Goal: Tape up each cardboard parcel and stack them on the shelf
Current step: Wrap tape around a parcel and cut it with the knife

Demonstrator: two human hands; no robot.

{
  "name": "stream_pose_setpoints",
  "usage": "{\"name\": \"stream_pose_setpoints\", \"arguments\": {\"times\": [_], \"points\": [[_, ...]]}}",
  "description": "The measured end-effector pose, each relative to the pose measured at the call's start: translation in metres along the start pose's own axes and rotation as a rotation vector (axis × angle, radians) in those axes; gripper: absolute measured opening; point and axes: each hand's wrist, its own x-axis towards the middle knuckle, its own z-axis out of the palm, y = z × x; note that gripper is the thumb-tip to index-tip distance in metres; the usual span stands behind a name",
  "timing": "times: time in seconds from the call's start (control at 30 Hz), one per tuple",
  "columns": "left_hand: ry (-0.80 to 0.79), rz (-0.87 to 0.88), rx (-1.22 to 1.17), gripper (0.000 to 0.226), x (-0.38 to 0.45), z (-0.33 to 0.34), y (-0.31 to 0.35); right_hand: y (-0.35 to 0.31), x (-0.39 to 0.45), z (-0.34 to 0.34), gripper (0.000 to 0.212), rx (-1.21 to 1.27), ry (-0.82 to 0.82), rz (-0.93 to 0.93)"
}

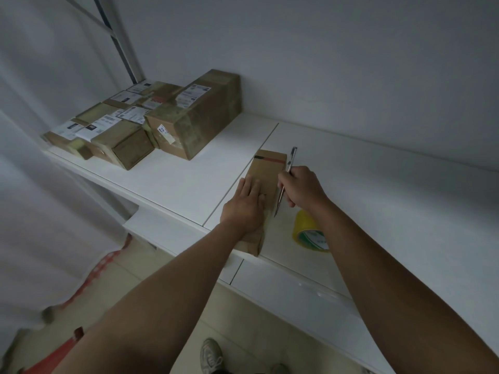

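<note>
A long flat cardboard parcel lies on the white counter, with a red and black stripe at its far end. My left hand presses flat on its near half, fingers straight. My right hand grips a slim metal utility knife, whose blade tip points down at the parcel's right edge. A roll of yellow tape lies flat on the counter just under my right forearm.
Several taped parcels with white labels are stacked at the far left on the white shelf surface. A metal shelf frame rises behind them. A white wall stands close behind the counter; my shoe shows on the tiled floor below.
</note>
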Motion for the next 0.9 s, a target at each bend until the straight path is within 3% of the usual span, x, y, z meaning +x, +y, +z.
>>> {"name": "stream_pose_setpoints", "arguments": {"times": [0.3, 0.53, 0.73, 0.9], "points": [[0.02, -0.004, 0.004, 0.055, 0.0, 0.001, 0.002, -0.001, -0.002, 0.003, 0.034, -0.089, -0.162, -0.047], [0.039, 0.004, 0.011, 0.056, -0.002, 0.002, 0.002, -0.004, -0.002, 0.003, 0.029, -0.124, -0.194, -0.037], [0.051, 0.009, 0.017, 0.056, -0.001, 0.004, 0.0, -0.002, 0.0, 0.006, 0.032, -0.16, -0.127, -0.017], [0.03, 0.002, 0.026, 0.056, -0.001, 0.003, 0.001, 0.008, 0.008, 0.01, 0.031, -0.224, 0.031, 0.019]]}}
